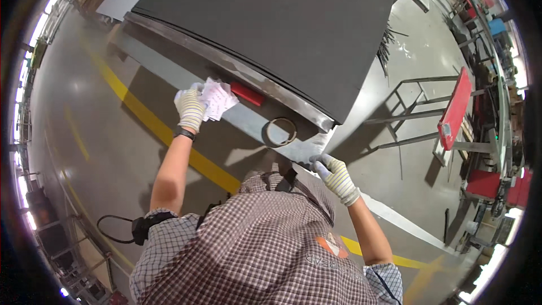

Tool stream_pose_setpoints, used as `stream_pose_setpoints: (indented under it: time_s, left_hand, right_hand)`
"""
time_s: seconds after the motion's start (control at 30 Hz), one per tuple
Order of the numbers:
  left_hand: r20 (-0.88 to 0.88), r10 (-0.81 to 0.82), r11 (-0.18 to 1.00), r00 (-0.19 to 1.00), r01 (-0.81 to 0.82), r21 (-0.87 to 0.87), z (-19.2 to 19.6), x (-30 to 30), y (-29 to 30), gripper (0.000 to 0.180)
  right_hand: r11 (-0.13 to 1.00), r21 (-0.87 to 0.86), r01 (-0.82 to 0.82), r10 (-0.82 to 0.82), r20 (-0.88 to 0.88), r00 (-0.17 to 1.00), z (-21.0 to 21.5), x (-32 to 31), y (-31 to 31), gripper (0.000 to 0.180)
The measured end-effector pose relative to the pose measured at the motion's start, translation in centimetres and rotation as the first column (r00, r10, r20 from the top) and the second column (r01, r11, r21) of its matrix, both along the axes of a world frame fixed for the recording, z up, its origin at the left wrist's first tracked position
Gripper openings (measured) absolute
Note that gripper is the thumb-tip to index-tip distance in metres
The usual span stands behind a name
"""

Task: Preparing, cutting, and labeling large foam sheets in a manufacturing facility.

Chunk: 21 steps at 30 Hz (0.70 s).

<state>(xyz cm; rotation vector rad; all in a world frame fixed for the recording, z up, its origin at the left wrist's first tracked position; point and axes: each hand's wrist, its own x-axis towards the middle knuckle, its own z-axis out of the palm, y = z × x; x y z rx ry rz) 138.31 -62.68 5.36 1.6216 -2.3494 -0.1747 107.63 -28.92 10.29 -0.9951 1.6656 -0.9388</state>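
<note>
My left hand (pixel 191 109), in a striped knit work glove, is closed on a small bunch of white paper slips (pixel 217 100) with writing on them. The slips fan out over a grey metal ledge. Just beyond them a red block-like piece (pixel 247 94) lies against the edge of the dark stack. My right hand (pixel 335 176), gloved the same way, is at the near right corner of the ledge. Its fingers are bent together around something small and dark that I cannot make out. Between my hands, a tape roll (pixel 294 131) lies flat on the ledge.
A large stack of dark flat sheets (pixel 271 22) fills the bench ahead. To the right stands a metal frame with a red padded top (pixel 455 108). Yellow lines (pixel 144 114) cross the grey floor. Dark strips (pixel 385 51) stick out beside the stack.
</note>
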Motion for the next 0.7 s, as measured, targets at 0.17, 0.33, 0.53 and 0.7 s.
stream_pose_setpoints:
  time_s: [0.17, 0.33, 0.53, 0.7]
  left_hand:
    - [-0.222, -0.049, 0.967, 0.974, 0.102, 0.234, 2.4, 0.1, 0.3, 0.028]
    - [-0.349, -0.283, 0.904, 0.893, 0.370, 0.213, 15.1, -9.3, 7.4, 0.028]
    - [-0.827, -0.017, 0.833, 0.563, 0.465, 0.300, 16.2, -19.8, 13.0, 0.037]
    - [-0.843, 0.536, 0.712, -0.046, 0.561, 0.422, 12.2, -31.1, 20.1, 0.051]
  right_hand:
    - [0.946, 0.059, -0.320, 0.308, -0.475, 0.824, 6.4, -3.1, -4.6, 0.028]
    - [0.792, -0.303, -0.530, 0.043, -0.838, 0.544, 15.0, -2.0, -11.8, 0.060]
    - [0.780, -0.364, -0.509, 0.057, -0.768, 0.637, 12.8, -8.8, -12.0, 0.022]
    - [0.906, -0.204, 0.370, -0.243, 0.465, 0.851, 7.6, -16.5, -9.0, 0.012]
